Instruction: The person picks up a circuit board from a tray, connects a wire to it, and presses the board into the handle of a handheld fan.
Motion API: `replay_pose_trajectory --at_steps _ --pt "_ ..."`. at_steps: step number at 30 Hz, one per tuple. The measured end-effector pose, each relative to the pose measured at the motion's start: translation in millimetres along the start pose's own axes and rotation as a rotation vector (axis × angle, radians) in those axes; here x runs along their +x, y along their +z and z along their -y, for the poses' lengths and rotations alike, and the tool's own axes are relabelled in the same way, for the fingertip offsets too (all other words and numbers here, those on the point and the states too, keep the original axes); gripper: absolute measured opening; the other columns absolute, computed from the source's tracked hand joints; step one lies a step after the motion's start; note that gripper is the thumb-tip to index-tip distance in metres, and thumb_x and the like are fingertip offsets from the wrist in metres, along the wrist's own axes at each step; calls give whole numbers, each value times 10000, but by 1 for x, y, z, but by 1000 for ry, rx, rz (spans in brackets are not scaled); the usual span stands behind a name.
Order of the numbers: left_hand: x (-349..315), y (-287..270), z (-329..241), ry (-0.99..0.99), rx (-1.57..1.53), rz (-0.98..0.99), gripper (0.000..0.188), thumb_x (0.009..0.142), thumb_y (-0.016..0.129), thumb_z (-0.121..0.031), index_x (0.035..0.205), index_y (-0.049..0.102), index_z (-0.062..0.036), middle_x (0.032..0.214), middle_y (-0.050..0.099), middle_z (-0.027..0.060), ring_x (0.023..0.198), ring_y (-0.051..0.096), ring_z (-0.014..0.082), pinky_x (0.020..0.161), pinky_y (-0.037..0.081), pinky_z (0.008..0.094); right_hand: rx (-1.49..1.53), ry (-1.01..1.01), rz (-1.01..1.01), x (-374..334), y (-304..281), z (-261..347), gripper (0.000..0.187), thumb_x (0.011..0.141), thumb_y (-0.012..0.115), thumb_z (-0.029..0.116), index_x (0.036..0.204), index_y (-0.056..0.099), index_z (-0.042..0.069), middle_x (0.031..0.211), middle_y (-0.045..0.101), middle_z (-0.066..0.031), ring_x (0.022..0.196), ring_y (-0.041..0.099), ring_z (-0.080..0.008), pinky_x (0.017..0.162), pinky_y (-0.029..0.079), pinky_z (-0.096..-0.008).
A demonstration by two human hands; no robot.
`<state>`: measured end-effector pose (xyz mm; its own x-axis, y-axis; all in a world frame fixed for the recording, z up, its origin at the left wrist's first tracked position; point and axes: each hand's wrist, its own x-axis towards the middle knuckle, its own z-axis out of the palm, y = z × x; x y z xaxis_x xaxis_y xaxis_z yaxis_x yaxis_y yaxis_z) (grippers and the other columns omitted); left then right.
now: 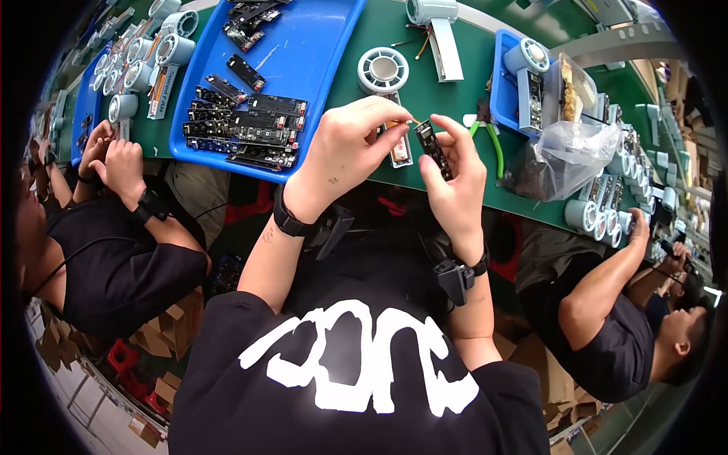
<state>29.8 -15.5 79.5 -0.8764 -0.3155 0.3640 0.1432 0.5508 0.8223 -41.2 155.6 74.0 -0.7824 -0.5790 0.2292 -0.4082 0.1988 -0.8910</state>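
Observation:
My right hand (pixel 459 171) grips a narrow black circuit board (pixel 434 150) upright between thumb and fingers. Just beside it, my left hand (pixel 353 144) is closed, pinching a thin orange wire (pixel 415 122) with its tip at the board's upper end. Beneath and beyond my hands lies a pale blue handheld fan (pixel 382 70) with a round head; its handle is partly hidden by my left hand. Green-handled cutters (pixel 493 140) rest on the table to the right of my right hand.
A blue tray (pixel 322 45) with several circuit boards stands on the left. Another fan housing (pixel 446 49) lies at the back. To the right are a small blue bin (pixel 500 95), a clear plastic bag (pixel 565 155) and rows of fans. Co-workers sit on both sides of me.

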Motion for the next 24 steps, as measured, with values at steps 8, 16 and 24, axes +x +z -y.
replay_pose_trajectory --at_steps 8,16,24 --pt "1 8 14 46 -48 -68 133 862 757 1 994 752 -10 873 736 92 730 702 162 637 548 266 612 407 183 24 -6 -10 392 1004 572 41 1395 561 17 911 583 -10 654 446 -48 568 342 -199" --pt "3 -22 30 185 -51 -31 134 807 742 -2 937 725 -32 892 691 91 772 702 239 677 573 314 708 415 156 40 10 -13 382 1008 573 71 1384 565 1 908 595 -28 613 408 -46 534 297 -201" --pt "-16 29 21 303 -70 -186 139 891 689 -121 1005 683 -40 826 607 90 764 648 269 661 547 371 575 306 15 15 7 -30 374 1008 548 58 1375 542 -16 919 540 18 678 410 -39 579 316 -186"
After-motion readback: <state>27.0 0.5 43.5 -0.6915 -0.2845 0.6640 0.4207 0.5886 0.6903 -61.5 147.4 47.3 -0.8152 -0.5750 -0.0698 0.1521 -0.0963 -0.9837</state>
